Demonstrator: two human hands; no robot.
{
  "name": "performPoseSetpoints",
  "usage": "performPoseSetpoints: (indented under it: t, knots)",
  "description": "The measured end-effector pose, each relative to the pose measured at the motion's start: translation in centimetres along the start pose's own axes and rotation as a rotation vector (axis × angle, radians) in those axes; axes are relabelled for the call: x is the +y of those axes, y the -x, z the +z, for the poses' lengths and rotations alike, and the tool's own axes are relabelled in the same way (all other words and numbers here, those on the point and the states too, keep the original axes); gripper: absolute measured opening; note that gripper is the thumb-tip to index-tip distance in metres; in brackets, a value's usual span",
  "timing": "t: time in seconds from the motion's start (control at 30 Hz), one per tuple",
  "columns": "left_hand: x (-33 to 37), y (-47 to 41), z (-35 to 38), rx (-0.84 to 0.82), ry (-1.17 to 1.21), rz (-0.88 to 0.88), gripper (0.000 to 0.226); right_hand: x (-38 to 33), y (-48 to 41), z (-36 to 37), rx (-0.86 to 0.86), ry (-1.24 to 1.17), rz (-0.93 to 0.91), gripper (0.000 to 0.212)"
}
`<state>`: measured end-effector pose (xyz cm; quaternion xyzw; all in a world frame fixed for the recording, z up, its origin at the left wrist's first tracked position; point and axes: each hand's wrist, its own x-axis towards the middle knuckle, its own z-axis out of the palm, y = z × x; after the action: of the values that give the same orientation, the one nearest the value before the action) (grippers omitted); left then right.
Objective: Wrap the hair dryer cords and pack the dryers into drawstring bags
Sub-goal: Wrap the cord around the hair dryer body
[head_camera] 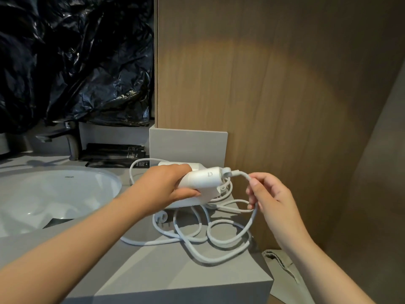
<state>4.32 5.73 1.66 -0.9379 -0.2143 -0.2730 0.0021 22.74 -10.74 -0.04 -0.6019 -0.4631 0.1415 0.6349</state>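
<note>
Left hand (166,185): curled round the body of the white hair dryer (203,179), held it up just over the far right corner of the worktop (175,277).
Right hand (269,198): pinched the cord (241,174) between thumb and fingers, just beside where it left the handle.
Second dryer (188,201): looked like another white one lay under the held one. Mostly hidden, so not 100% sure.
Loops (142,242): sprawled crossed over each other on the worktop, plug (161,218) at the left of the pile.
Bag (282,268): beige drawstring one, low at the near right, off the worktop, not yet used.
Risk, tangle: possibly two cords mixed in there. Winding could've knotted them or dragged the other dryer along.
Risk, edge: pile sat near the right edge, so a hard tug could've flicked the plug over.
Risk, strain: too tight a first bend at the handle could've stressed the cord.
Writing: small square logo (210,173) on the handle, no letters made out. Print on the sink (87,187) and the black packets (122,153) was too tiny to read.
</note>
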Motion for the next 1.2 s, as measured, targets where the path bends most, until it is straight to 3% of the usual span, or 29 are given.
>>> performPoseSetpoints:
  t: [0.17,0.3,0.43,0.67,0.8,0.97,1.1,1.2]
  knots:
    - [-0.5,0.1,-0.8,0.195,0.183,-0.174,0.049,-0.4,-0.4,0.9,-0.061,-0.106,0.08,0.016]
    - [0.4,0.6,-1.0,0.256,0.282,-0.264,0.054,-0.8,-0.3,1.8,-0.119,-0.123,0.1,0.019]
    - [0.5,1.2,-1.2,0.324,0.442,-0.413,0.044,-0.7,0.2,2.8,-0.155,-0.09,0.079,0.022]
    - [0.8,2.5,-1.0,0.295,0.538,-0.495,0.045,-0.6,0.6,4.7,-0.241,-0.056,0.061,0.032]
    - [0.4,3.4,-1.5,0.188,0.655,-0.462,0.031,-0.5,1.2,5.5,-0.301,-0.038,0.017,0.041]
    - [-0.9,4.6,-3.1,0.135,0.412,-0.411,0.058,-0.3,1.3,6.0,-0.296,-0.008,-0.001,0.05]
    - [-0.7,5.2,-3.6,0.204,0.345,-0.41,0.022,0.1,1.6,6.7,-0.31,0.011,0.017,0.049]
    - [-0.3,5.3,-3.3,0.269,0.279,-0.376,0.021,0.2,2.1,7.3,-0.307,0.009,0.025,0.051]
